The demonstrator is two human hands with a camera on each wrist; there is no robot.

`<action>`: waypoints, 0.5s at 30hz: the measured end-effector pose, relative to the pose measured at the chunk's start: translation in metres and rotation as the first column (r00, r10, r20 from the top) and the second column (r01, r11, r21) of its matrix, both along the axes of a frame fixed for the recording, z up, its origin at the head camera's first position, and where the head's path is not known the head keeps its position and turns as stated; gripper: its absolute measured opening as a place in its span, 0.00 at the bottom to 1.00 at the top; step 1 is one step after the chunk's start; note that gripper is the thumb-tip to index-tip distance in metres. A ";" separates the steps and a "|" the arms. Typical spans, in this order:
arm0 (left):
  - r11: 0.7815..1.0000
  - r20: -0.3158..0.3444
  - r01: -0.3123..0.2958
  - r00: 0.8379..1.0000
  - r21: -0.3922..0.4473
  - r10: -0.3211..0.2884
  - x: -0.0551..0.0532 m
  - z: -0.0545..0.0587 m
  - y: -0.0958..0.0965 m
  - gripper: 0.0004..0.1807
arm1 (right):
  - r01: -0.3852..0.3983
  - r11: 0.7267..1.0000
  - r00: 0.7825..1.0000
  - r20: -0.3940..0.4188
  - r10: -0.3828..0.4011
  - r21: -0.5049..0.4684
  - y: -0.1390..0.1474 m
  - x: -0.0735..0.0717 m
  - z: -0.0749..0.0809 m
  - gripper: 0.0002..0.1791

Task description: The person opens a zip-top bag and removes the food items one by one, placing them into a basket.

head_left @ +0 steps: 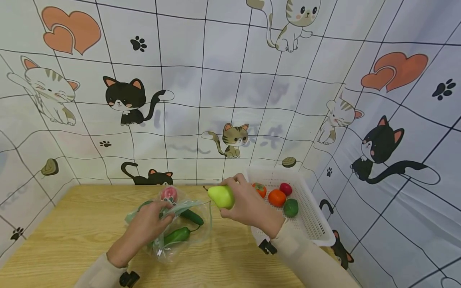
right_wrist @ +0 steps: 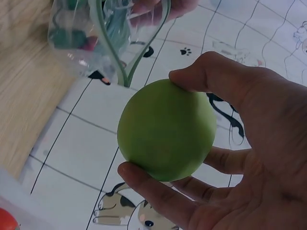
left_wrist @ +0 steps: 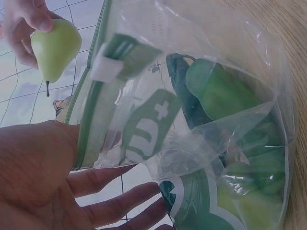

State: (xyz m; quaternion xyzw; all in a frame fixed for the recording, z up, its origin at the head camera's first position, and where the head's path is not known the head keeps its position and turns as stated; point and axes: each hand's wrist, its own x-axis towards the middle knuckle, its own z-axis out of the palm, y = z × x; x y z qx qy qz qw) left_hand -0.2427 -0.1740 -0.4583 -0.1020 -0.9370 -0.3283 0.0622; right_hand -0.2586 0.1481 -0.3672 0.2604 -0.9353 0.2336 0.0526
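In the head view, my right hand (head_left: 248, 206) holds a yellow-green pear (head_left: 220, 197) by its rounded end, stem pointing left. The right wrist view has the thumb and fingers spread around the pear (right_wrist: 165, 132). My left hand (head_left: 147, 224) grips the rim of a clear zip bag (left_wrist: 148, 129) with green print and a white slider; its mouth gapes toward the pear. Inside the bag lie a green pepper (head_left: 176, 236), a dark green cucumber-like vegetable (head_left: 192, 217) and a pink round thing (head_left: 169, 195). The pear is just outside the mouth, to its right.
At the right stands a white perforated basket (head_left: 324, 232). It holds an orange fruit (head_left: 277, 198), a persimmon-like fruit (head_left: 260, 190), a small red one (head_left: 286, 189) and a dark green one (head_left: 291, 208). A cat-print cloth (head_left: 187, 88) hangs behind the wooden table (head_left: 72, 240).
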 end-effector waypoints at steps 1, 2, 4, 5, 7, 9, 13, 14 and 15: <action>1.000 0.000 -0.001 1.000 -0.001 0.001 0.000 0.000 0.000 0.13 | 0.014 1.000 1.000 -0.001 -0.014 0.007 0.003 -0.002 0.001 0.39; 1.000 -0.001 -0.002 1.000 -0.002 0.002 0.000 0.000 0.000 0.13 | 0.027 1.000 1.000 -0.005 -0.027 0.015 0.005 -0.005 0.001 0.39; 1.000 0.000 -0.005 1.000 -0.009 0.005 0.000 0.000 0.000 0.13 | 0.056 0.998 0.998 -0.011 -0.056 0.028 0.010 -0.009 0.002 0.38; 1.000 0.000 -0.006 1.000 -0.012 0.006 0.000 0.000 0.000 0.13 | 0.070 0.997 0.998 -0.002 -0.070 0.029 0.013 -0.012 0.002 0.38; 1.000 -0.002 -0.008 1.000 -0.016 0.008 0.001 0.000 0.000 0.14 | 0.096 0.995 0.995 0.012 -0.096 0.031 0.018 -0.017 0.003 0.38; 1.000 -0.005 -0.009 1.000 -0.019 0.009 0.001 0.000 0.000 0.14 | 0.118 0.993 0.993 0.029 -0.118 0.029 0.024 -0.022 0.003 0.38; 1.000 -0.009 -0.011 1.000 -0.017 0.011 0.001 0.000 0.000 0.14 | 0.150 0.988 0.987 0.050 -0.152 0.044 0.037 -0.032 0.004 0.38; 1.000 -0.011 -0.012 1.000 -0.018 0.012 0.001 0.000 0.000 0.14 | 0.157 0.986 0.986 0.051 -0.160 0.049 0.040 -0.034 0.004 0.38; 1.000 -0.012 -0.013 1.000 -0.019 0.012 0.000 0.000 0.000 0.14 | 0.164 0.985 0.984 0.054 -0.167 0.056 0.043 -0.036 0.004 0.38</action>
